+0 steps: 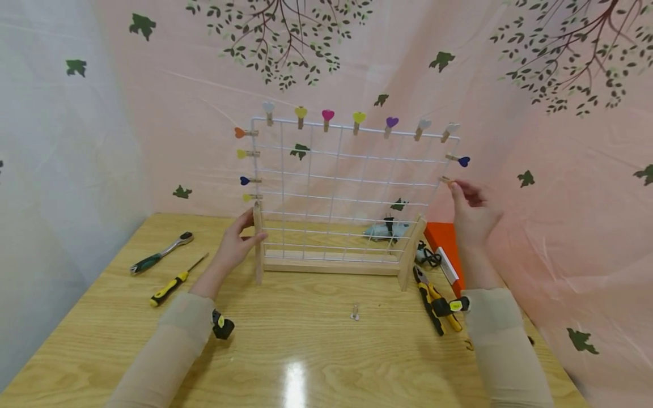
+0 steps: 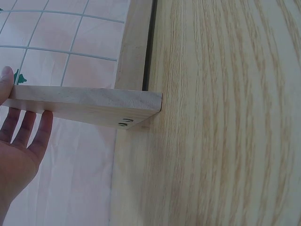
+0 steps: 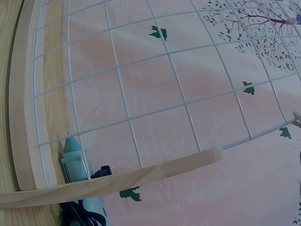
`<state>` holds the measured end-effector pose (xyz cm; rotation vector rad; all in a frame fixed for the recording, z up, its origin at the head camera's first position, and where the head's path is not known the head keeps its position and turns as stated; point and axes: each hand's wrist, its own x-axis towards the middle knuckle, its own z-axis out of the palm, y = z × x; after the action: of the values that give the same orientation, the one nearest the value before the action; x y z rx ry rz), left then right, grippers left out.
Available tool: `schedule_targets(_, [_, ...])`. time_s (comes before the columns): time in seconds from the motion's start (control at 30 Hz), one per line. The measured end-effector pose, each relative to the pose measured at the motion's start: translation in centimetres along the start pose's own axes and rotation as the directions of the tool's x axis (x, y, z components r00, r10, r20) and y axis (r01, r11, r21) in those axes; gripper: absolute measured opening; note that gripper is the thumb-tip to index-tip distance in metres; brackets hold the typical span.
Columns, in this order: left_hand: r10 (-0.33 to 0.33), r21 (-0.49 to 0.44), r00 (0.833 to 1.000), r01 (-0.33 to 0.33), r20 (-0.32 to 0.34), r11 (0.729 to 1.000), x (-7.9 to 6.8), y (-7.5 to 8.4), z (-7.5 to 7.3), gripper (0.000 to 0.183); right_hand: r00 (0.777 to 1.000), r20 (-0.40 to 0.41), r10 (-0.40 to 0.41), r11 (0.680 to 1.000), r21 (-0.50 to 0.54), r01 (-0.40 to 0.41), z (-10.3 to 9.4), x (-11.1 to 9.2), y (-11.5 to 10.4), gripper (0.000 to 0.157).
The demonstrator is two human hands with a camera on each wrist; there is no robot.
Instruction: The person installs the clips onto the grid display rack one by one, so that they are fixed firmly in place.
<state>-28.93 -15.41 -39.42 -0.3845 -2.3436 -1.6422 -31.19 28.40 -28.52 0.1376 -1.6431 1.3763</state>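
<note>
A white wire grid stands upright in a wooden stand on the table. Heart-topped clothespins line its top edge, with several more on the left side, such as an orange one. My left hand grips the stand's left post, thumb on one face and fingers on the other. At the grid's right edge, my right hand pinches a small wooden clothespin, its heart hidden by the fingers. Just above it sits a clothespin with a dark blue heart.
A ratchet wrench and a yellow-black screwdriver lie at left. Pliers lie at right, near an orange box. Behind the grid is a glue gun; in front, a small clear piece.
</note>
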Motion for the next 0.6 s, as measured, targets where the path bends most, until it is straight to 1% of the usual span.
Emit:
schedule_targets(0.13, [0.006, 0.028, 1.0, -0.005, -0.006, 1.0, 0.4, -1.3, 0.0, 0.07, 1.0, 0.015, 0.026, 0.999, 0.023, -0.027, 0.3, -0.1, 0.2, 0.022])
schedule_targets(0.23, [0.007, 0.028, 1.0, -0.007, -0.007, 1.0, 0.5, -1.5, 0.1, 0.07, 0.999, 0.023, 0.027, 0.999, 0.043, -0.028, 0.4, -0.2, -0.1, 0.021])
schedule_targets(0.27, [0.007, 0.02, 1.0, -0.007, -0.007, 1.0, 0.5, -1.4, 0.1, 0.069, 0.999, 0.025, 0.021, 0.999, 0.045, -0.022, 0.4, -0.3, -0.3, 0.021])
schedule_targets(0.4, [0.014, 0.013, 1.0, -0.014, -0.004, 1.0, 0.0, 0.2, 0.1, 0.068, 0.999, 0.047, 0.006, 0.999, 0.054, -0.008, 0.3, -0.6, -1.3, 0.022])
schedule_targets(0.5, [0.012, 0.015, 1.0, -0.012, 0.0, 1.0, -0.3, 1.4, 0.0, 0.067, 0.998, 0.059, 0.039, 0.999, 0.022, -0.04, 0.2, -0.8, -1.7, 0.023])
schedule_targets(0.6, [-0.005, 0.006, 1.0, 0.005, 0.003, 1.0, -0.5, 1.7, 0.0, 0.067, 0.996, 0.053, 0.076, 0.997, -0.023, -0.075, -0.1, -0.8, -1.6, 0.024])
